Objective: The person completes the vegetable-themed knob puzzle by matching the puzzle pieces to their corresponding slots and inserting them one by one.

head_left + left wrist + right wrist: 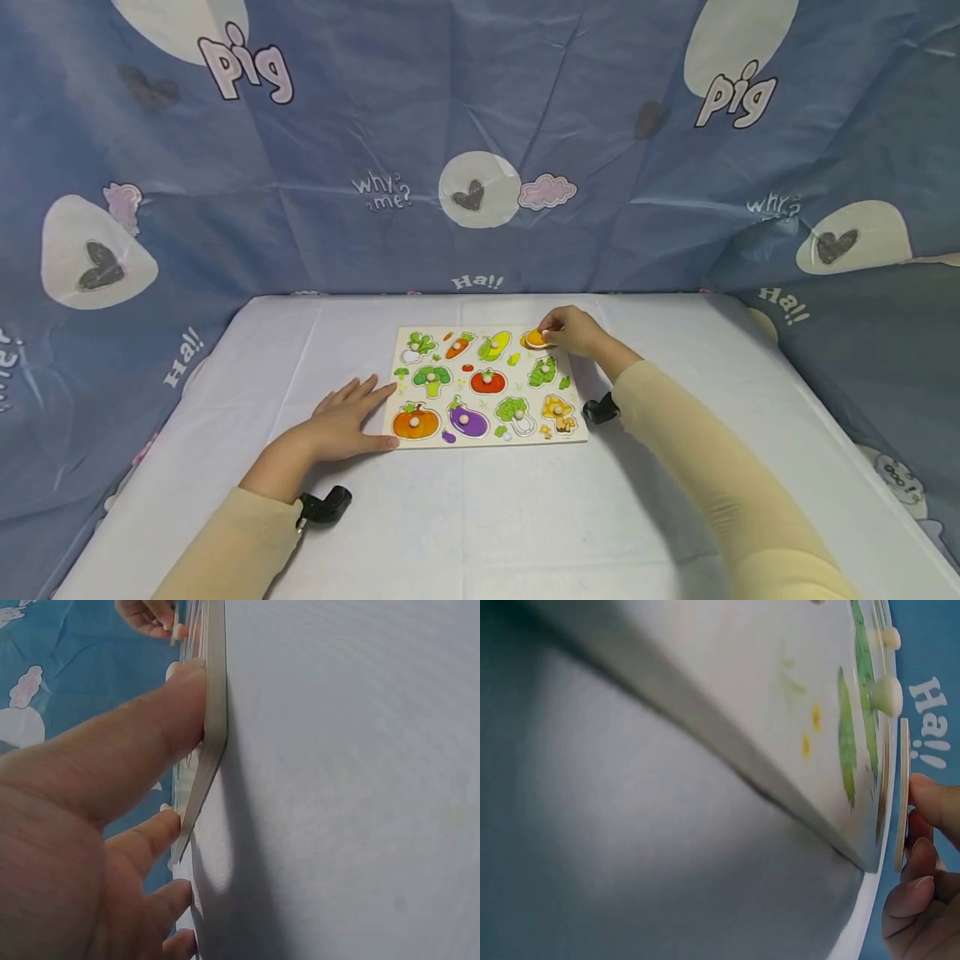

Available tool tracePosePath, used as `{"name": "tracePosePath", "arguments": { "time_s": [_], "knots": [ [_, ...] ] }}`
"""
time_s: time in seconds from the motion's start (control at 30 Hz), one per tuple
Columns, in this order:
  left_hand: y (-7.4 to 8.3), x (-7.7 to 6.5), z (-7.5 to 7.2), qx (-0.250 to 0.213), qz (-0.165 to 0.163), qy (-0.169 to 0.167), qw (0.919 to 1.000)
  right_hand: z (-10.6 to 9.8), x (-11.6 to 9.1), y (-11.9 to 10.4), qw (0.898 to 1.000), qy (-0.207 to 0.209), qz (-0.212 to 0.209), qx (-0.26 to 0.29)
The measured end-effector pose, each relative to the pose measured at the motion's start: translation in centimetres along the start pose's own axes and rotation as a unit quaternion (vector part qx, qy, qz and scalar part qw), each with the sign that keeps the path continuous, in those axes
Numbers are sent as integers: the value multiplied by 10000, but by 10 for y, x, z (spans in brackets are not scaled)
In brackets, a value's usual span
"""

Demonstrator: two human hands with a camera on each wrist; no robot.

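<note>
A white wooden vegetable puzzle board [517, 383] lies flat on the table. My left hand [341, 425] is at its left side, fingers spread. In the left wrist view, the thumb [150, 720] rests on the board near its corner and the index fingertip touches its edge. At the far right corner, my right hand [573, 332] pinches an orange puzzle piece [536, 337] over its slot. The right wrist view shows this thin piece [903, 795] edge-on, apart from the board; its knob is hidden by the fingers.
Knobbed pieces sit in the board, among them a pumpkin [415, 422], an eggplant [468, 419], a tomato [488, 382] and a mushroom [557, 412]. White cloth covers the table [465, 517]. A blue printed curtain [480, 100] hangs behind and at both sides.
</note>
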State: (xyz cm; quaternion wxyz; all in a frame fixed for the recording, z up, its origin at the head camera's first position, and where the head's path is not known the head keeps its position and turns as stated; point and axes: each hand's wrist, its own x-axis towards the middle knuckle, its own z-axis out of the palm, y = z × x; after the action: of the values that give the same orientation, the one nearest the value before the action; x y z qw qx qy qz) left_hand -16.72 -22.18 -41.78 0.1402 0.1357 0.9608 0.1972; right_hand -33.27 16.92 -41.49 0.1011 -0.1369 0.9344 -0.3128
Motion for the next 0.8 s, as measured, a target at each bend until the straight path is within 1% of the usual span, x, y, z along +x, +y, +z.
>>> {"name": "tracePosePath", "arguments": {
  "time_s": [0.4,0.8],
  "knots": [
    [0,-1,2,34,21,43,10000,8,6,-3,9998,-28,158,-106],
    [0,1,1,25,58,60,10000,9,10,-5,9996,-80,130,-243]
  ]
}}
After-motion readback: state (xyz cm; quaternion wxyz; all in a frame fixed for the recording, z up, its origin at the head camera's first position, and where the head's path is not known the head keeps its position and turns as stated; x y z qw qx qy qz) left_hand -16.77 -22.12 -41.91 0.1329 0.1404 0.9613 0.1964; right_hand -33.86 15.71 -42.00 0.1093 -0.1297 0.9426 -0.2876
